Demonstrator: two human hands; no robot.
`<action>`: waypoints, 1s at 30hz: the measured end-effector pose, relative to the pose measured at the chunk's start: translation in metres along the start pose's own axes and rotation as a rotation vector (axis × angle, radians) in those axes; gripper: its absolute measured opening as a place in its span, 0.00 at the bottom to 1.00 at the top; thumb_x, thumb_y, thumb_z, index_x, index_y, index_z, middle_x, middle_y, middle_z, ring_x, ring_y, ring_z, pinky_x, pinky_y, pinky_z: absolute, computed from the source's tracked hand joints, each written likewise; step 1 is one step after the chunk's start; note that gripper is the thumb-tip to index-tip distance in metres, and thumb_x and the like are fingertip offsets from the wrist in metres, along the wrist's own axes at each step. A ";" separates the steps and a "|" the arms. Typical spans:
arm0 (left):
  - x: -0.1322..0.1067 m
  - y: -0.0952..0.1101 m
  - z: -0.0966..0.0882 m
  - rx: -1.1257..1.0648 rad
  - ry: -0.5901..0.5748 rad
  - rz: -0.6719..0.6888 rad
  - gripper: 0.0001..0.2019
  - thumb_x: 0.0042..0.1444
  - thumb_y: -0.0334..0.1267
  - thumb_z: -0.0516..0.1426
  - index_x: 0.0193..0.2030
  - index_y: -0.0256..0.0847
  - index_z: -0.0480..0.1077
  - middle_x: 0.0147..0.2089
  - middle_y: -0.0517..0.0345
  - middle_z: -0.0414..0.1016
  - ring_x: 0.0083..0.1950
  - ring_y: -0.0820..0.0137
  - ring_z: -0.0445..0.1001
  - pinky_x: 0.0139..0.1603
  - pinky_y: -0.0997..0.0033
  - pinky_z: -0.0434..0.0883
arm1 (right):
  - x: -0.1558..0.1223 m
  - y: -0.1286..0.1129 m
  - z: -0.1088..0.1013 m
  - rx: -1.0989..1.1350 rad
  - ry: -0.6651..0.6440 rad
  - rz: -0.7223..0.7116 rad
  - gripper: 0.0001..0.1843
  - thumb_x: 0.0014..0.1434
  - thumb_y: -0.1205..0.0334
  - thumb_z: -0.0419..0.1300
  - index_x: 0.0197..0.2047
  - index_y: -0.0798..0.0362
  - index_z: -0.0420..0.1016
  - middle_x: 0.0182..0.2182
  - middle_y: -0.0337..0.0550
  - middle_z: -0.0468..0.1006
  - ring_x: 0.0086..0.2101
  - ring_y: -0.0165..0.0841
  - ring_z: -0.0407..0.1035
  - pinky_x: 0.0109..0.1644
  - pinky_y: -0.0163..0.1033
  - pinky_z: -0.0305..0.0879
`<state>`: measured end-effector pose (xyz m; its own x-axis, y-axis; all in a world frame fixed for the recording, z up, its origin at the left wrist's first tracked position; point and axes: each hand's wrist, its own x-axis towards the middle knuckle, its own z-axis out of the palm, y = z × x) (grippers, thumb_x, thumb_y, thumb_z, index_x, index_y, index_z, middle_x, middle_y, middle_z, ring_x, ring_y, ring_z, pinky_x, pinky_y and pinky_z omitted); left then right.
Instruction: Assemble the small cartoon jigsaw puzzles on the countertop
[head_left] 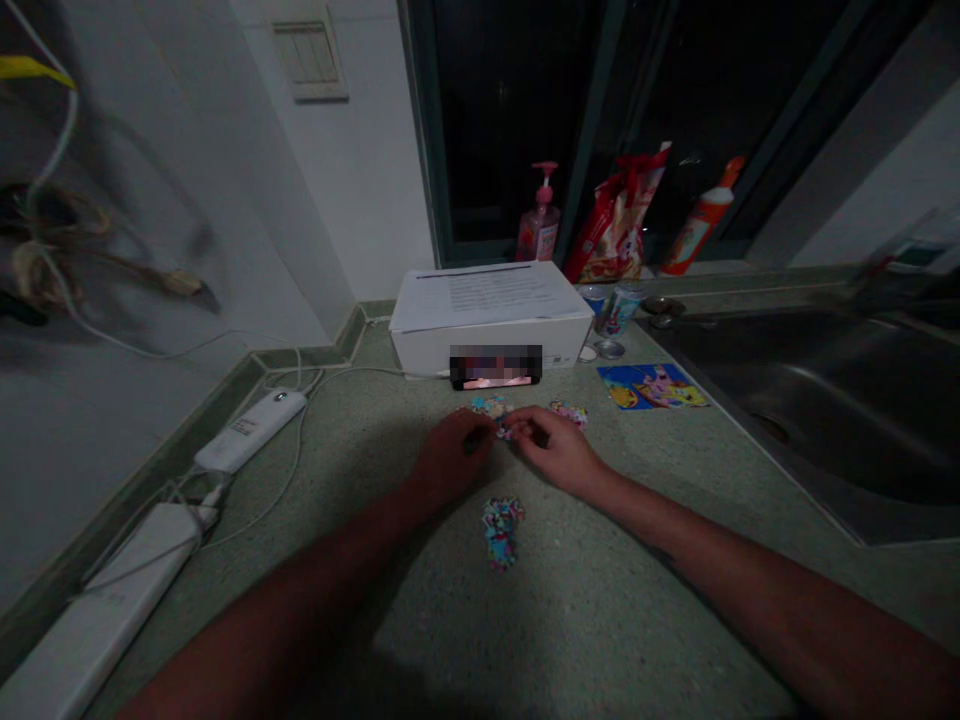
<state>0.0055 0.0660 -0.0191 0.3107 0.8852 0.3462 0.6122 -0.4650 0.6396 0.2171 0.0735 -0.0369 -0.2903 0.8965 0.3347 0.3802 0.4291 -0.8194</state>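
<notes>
My left hand is closed, fingertips pinched together at a small cluster of colourful jigsaw puzzle pieces. From the other side my right hand pinches at the same pieces, its thumb and forefinger almost meeting my left fingertips. Which piece each hand grips is too small to tell. More pieces lie just behind my hands, in a pale heap and a pinkish heap. Nearer to me on the counter sits a bluish patch of puzzle pieces, ragged at its edges.
A phone leans against a white box. To the right lie a cartoon picture card, small cans and a sink. A power strip, a white adapter and cables run along the left wall.
</notes>
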 end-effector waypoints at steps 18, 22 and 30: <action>0.001 -0.003 0.001 0.053 0.038 -0.077 0.08 0.62 0.28 0.60 0.45 0.42 0.78 0.41 0.56 0.80 0.41 0.65 0.78 0.46 0.65 0.74 | 0.006 0.004 -0.021 -0.045 0.097 0.144 0.13 0.62 0.56 0.60 0.44 0.52 0.83 0.37 0.48 0.86 0.34 0.38 0.78 0.40 0.43 0.72; 0.000 -0.005 0.002 0.040 0.034 -0.070 0.08 0.62 0.28 0.60 0.45 0.42 0.78 0.42 0.56 0.80 0.42 0.65 0.78 0.47 0.64 0.74 | 0.012 0.011 -0.047 -0.156 0.156 0.181 0.12 0.61 0.57 0.61 0.43 0.51 0.84 0.37 0.47 0.86 0.35 0.39 0.78 0.40 0.43 0.71; -0.001 -0.008 0.003 0.031 0.033 -0.065 0.08 0.62 0.29 0.60 0.46 0.42 0.77 0.41 0.57 0.79 0.40 0.67 0.77 0.44 0.66 0.73 | 0.020 0.020 -0.087 -0.337 0.056 0.391 0.12 0.61 0.61 0.59 0.41 0.53 0.84 0.34 0.47 0.87 0.31 0.38 0.79 0.36 0.40 0.69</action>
<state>0.0025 0.0692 -0.0271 0.2458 0.9124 0.3272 0.6528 -0.4054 0.6399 0.2952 0.1095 -0.0059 -0.0262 0.9975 0.0657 0.7149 0.0646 -0.6963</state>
